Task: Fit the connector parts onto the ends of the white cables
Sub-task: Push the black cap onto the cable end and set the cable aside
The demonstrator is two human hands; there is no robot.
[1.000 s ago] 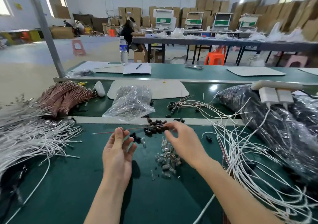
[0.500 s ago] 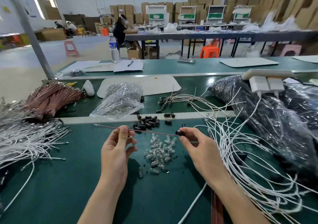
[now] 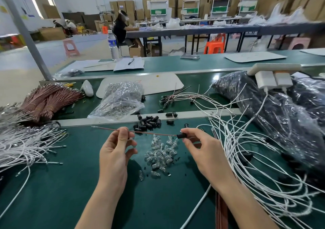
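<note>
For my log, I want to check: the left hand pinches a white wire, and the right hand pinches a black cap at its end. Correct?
Not quite. The head view shows a reddish-brown wire, not white. The left hand pinches it, and the right hand pinches the black cap at its end.

Right hand brought black connector to wire.

On the bench, a bulb pile lies centre, with connector caps just behind it. A cable heap spreads left, tangled cables right. Beyond the rail, a parts bag sits centre and wire bundles lie left.
</note>
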